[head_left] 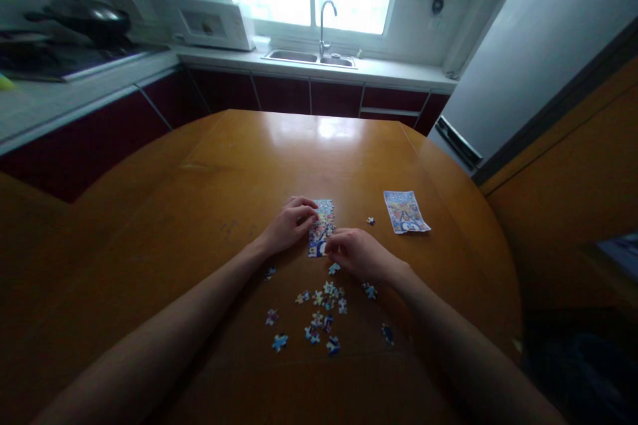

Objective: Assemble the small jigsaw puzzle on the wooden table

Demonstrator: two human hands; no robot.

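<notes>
A partly assembled jigsaw puzzle (pixel 323 219), a narrow upright strip of colourful pieces, lies on the table in the head view. My left hand (pixel 293 222) rests along its left edge, fingers loosely bent and apart, fingertips on the pieces. At the lower right edge, my right hand (pixel 356 252) has its fingers pinched together on a puzzle piece, which they mostly hide. Loose puzzle pieces (pixel 329 297) are scattered in front of both hands. One single piece (pixel 371 220) lies off to the right of the strip.
A creased printed picture sheet (pixel 406 212) lies to the right on the brown wooden table (pixel 199 199). Beyond stand a counter with a sink (pixel 294 56), a white microwave (pixel 212 23) and a stove with a pan (pixel 84 13). A fridge (pixel 523 33) is at right.
</notes>
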